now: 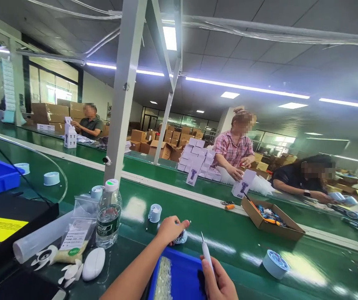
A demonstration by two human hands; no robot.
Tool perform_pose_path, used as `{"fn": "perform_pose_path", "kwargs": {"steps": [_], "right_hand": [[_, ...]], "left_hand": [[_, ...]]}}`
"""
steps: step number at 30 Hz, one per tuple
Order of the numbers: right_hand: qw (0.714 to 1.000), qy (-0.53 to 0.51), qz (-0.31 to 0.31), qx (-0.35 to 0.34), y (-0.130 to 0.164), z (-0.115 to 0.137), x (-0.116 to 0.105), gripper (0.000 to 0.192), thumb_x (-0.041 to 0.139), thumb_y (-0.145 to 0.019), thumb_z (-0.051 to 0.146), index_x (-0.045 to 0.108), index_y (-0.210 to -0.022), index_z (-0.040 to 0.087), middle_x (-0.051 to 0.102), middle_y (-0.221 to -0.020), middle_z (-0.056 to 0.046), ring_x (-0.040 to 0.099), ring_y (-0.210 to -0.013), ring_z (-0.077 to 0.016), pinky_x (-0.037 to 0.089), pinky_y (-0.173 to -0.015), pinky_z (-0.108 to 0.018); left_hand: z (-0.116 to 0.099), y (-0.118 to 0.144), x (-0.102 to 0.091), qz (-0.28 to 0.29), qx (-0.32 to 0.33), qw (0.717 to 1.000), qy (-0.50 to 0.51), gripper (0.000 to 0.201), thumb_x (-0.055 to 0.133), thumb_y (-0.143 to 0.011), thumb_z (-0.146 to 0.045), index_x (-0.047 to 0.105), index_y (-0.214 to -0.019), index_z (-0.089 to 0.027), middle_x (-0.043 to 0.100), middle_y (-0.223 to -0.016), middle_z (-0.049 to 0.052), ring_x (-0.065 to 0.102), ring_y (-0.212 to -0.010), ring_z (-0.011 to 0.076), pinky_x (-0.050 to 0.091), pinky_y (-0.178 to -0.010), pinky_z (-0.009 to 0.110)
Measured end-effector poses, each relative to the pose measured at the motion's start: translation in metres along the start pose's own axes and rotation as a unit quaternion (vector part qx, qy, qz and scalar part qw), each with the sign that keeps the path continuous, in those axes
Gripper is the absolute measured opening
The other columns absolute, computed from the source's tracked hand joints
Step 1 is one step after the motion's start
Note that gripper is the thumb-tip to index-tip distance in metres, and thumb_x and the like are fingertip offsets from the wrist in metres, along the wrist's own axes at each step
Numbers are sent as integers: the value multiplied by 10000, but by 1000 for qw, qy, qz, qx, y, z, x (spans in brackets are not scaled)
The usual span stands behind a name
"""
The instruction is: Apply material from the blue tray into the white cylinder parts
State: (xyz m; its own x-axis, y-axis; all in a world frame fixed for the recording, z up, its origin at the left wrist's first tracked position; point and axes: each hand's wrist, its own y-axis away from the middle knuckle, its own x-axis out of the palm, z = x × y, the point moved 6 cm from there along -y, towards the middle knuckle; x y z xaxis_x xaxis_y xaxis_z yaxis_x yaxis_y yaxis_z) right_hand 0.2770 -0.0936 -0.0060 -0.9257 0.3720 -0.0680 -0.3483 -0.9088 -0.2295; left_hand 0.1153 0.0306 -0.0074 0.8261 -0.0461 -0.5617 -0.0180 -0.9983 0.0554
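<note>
My left hand (171, 231) reaches out over the near edge of the green surface, its fingers closed around a light blue round part (181, 238) that the hand half hides. A tiny pale tip shows by the thumb, too small to name. Lower right, my right hand (219, 280) grips a white pen-shaped screwdriver (207, 252), its thin metal tip pointing up and away. Below the hands lies a blue tray (185, 271) with a clear bag of small pieces (164, 277) in its left side. Light blue round housings stand nearby, one beyond my left hand (155, 213), another to the right (275, 263).
On the left are a water bottle (108, 216), a white mouse (93, 264), white fan blades (45, 256) and a black box (13, 225). A metal post (125, 91) rises ahead. Across the line (191, 199), people handle white boxes; a cardboard tray (272, 218) holds tools.
</note>
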Motion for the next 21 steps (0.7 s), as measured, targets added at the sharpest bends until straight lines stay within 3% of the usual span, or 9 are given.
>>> {"fn": "perform_pose_path", "kwargs": {"steps": [3, 7, 10, 15, 18, 21], "right_hand": [[1000, 5, 10, -9, 1, 5, 1, 537, 583, -682, 657, 712, -816, 153, 535, -493, 1, 485, -457, -143, 341, -372, -215], [1000, 2, 11, -14, 2, 8, -1, 487, 590, -707, 614, 708, -827, 157, 558, -527, -2, 527, -512, -158, 374, -402, -211], [999, 3, 40, -8, 1, 8, -1, 478, 585, -727, 593, 704, -874, 153, 602, -595, -16, 572, -597, -182, 438, -484, -224], [991, 28, 128, 11, 2, 8, 3, 514, 511, -795, 571, 671, -1029, 142, 636, -740, -35, 587, -714, -194, 478, -652, -255], [992, 41, 123, 13, 5, 7, 3, 510, 462, -834, 535, 614, -1122, 142, 551, -640, 2, 508, -588, -153, 427, -547, -235], [992, 27, 121, -9, 9, 11, 6, 382, 488, -839, 482, 585, -1027, 163, 438, -590, 48, 396, -505, -111, 348, -465, -207]], "left_hand": [[2, -4, 5, 1, 3, 1000, 20, 542, 354, -751, -704, 539, -756, -195, 545, -513, 13, 495, -317, 161, 349, -342, 257], [3, -7, 14, 25, -2, 998, 64, 357, 492, -783, -536, 507, -875, -191, 489, -403, -34, 538, -369, 170, 371, -353, 223], [-5, -7, 14, 26, -12, 995, 92, 335, 517, -797, -455, 482, -975, -173, 537, -460, -34, 574, -414, 169, 425, -392, 239], [-25, -6, -12, -25, 20, 999, 28, 313, 489, -812, -388, 527, -1019, -157, 633, -727, 41, 627, -590, 167, 498, -573, 286], [-29, -8, -35, -77, 46, 995, -52, 301, 542, -768, -327, 573, -1022, -170, 591, -1059, 110, 606, -931, 208, 451, -837, 310], [-20, -12, -51, -94, 40, 986, -130, 343, 553, -741, -275, 573, -1065, -162, 516, -1193, 152, 544, -1062, 256, 390, -909, 337]]}}
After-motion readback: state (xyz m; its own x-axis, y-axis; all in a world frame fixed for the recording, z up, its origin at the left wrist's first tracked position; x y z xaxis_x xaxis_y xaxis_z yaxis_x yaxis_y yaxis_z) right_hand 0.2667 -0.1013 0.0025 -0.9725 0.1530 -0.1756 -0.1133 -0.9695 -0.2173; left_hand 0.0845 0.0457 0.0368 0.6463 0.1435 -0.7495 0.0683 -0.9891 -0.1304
